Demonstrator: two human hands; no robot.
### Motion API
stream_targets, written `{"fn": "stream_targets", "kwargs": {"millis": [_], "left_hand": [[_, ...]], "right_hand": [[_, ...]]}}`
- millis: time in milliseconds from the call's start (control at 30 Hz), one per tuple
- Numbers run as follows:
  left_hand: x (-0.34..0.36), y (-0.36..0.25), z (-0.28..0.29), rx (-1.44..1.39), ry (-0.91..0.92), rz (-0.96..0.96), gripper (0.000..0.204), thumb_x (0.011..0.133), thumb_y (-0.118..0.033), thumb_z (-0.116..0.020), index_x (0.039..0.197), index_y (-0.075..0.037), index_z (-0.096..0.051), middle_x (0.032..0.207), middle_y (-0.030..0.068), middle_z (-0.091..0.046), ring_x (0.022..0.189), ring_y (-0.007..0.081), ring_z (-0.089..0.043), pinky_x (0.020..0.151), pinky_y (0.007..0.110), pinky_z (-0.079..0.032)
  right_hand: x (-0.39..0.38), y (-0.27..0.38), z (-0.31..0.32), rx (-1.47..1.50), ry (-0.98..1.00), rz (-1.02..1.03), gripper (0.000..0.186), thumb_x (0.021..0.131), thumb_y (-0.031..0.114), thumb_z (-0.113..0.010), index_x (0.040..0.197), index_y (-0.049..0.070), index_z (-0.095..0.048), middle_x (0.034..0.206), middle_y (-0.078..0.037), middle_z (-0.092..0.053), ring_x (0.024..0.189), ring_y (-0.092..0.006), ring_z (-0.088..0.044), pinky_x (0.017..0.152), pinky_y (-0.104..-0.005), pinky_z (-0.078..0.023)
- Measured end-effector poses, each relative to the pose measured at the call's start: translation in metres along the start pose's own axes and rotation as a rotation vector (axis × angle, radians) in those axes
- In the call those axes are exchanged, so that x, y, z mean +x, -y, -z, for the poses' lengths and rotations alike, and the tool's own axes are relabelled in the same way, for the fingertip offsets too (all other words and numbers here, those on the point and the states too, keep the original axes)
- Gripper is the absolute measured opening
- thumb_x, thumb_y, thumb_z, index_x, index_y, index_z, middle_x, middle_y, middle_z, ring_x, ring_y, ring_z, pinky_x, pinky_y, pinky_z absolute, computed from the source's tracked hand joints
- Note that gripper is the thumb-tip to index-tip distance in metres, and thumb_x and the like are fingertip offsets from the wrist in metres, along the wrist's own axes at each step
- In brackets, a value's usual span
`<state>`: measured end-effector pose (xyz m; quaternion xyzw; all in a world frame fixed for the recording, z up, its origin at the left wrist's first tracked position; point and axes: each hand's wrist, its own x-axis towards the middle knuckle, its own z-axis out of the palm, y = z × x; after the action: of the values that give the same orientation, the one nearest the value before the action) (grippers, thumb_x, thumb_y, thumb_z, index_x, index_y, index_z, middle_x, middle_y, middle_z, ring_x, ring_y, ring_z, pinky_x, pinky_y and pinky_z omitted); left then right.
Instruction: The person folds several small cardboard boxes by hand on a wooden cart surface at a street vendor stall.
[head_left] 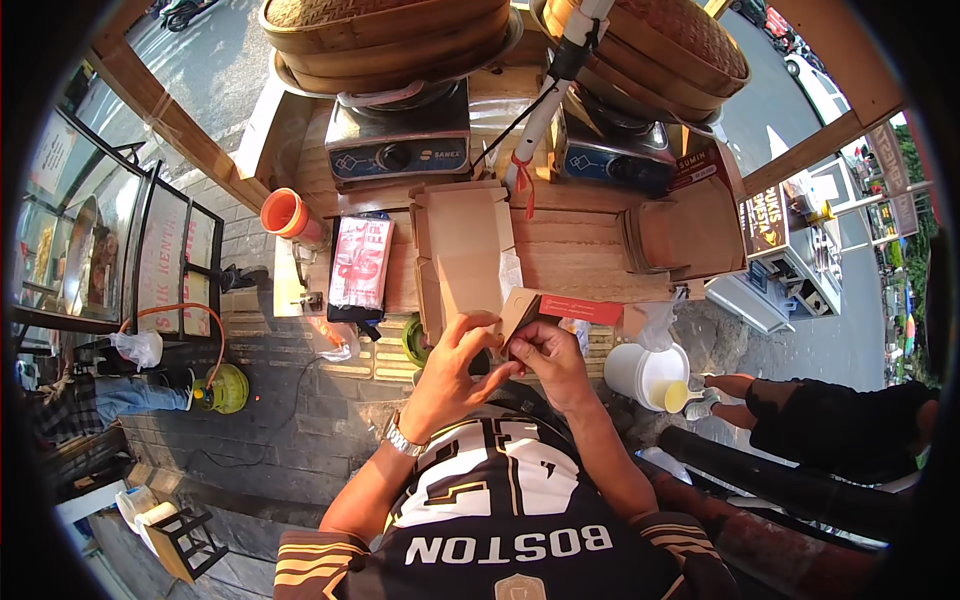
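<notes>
My left hand (pixel 455 362) and my right hand (pixel 547 357) meet in front of my chest, both pinching a small brown cardboard box (pixel 520 312) that is partly folded, with a red strip (pixel 582 310) along its flap. A metal watch sits on my left wrist. Just beyond my hands, a stack of flat brown box blanks (pixel 463 245) lies on the wooden counter (pixel 580 255).
Two gas stoves (pixel 400 140) carry big bamboo steamers (pixel 385 35) at the counter's far side. An orange cup (pixel 285 213), a red-and-white packet (pixel 360 262) and a brown paper stack (pixel 680 235) lie on the counter. A white bucket (pixel 645 375) and a seated person's legs (pixel 800 405) are at right; a green gas cylinder (pixel 222 388) at left.
</notes>
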<state>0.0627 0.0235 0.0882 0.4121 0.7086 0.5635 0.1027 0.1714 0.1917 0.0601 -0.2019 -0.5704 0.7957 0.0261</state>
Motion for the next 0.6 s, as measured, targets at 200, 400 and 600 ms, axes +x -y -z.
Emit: {"fn": "stream_targets", "kwargs": {"millis": [200,400,600], "left_hand": [[-0.010,0.004,-0.016,-0.337,-0.076,0.198,0.020,0.091,0.006,-0.067,0.110,0.004,-0.060,0.121,0.0149,-0.060,0.114,0.0231,-0.067,0.093,0.032,-0.062],[-0.004,0.011,-0.024,-0.317,-0.097,0.196,0.012,0.091,0.005,-0.066,0.103,0.004,-0.063,0.109,0.0144,-0.064,0.097,0.0225,-0.071,0.085,0.031,-0.063],[0.000,0.004,-0.032,-0.190,-0.169,0.154,0.012,0.092,0.005,-0.066,0.104,0.004,-0.064,0.107,0.0143,-0.064,0.096,0.0226,-0.070,0.081,0.031,-0.063]], "right_hand": [[-0.007,0.018,-0.017,-0.075,-0.014,0.066,0.007,0.102,0.008,-0.062,0.101,0.001,-0.063,0.089,-0.004,-0.067,0.075,-0.0086,-0.061,0.067,-0.0250,-0.050],[0.003,-0.007,-0.008,-0.277,-0.087,0.080,0.010,0.102,0.010,-0.063,0.105,0.001,-0.061,0.091,-0.004,-0.066,0.083,-0.0080,-0.063,0.072,-0.0243,-0.052],[0.006,-0.003,-0.001,-0.070,0.005,0.087,0.007,0.100,0.007,-0.064,0.102,0.002,-0.061,0.091,-0.001,-0.064,0.081,-0.0064,-0.062,0.072,-0.0237,-0.053]]}}
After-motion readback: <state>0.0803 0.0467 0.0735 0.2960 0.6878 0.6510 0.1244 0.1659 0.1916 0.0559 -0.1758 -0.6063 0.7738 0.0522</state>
